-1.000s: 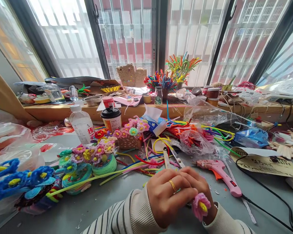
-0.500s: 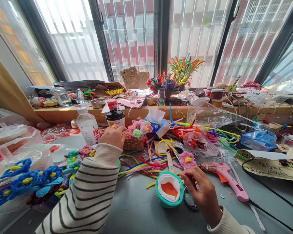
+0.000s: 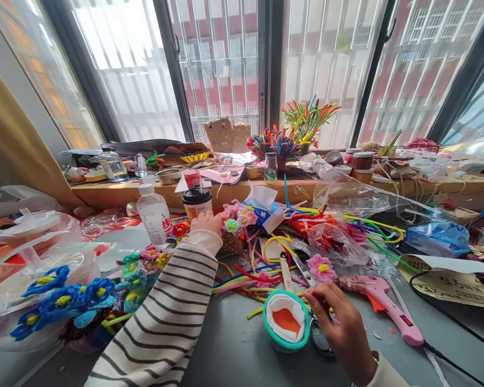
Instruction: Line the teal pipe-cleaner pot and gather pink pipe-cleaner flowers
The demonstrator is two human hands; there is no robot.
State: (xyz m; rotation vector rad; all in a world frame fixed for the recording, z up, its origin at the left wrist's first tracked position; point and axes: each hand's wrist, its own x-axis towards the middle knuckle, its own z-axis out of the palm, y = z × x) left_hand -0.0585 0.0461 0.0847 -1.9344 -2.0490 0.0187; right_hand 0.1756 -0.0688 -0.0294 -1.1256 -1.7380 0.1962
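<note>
My left hand (image 3: pixel 207 223) reaches across the table between a lidded paper cup (image 3: pixel 197 202) and a brown basket (image 3: pixel 232 243) of pink and mint fuzzy flowers (image 3: pixel 236 216). Its fingertips are hidden behind the hand, so I cannot see whether they grip anything. With thumb and fingers pinched, my right hand (image 3: pixel 339 317) appears to hold a pink pipe-cleaner flower (image 3: pixel 321 267) with a yellow centre; the stem is mostly hidden. Beside this hand stands a small teal-rimmed pot (image 3: pixel 287 346) lined in white, orange inside. Scissors (image 3: pixel 319 339) lie partly under the hand.
A pink glue gun (image 3: pixel 381 295) with a black cord lies at the right. Pipe cleaners (image 3: pixel 262 274) are strewn behind the pot. A plastic bottle (image 3: pixel 154 215) and blue fuzzy flowers (image 3: pixel 64 301) stand at the left. Jars and potted pipe-cleaner plants (image 3: pixel 306 121) line the sill.
My left hand has moved right and slightly farther away, closer in behind the basket. The pink flower at my right hand has tilted slightly to the right. The whole view has shifted a little.
</note>
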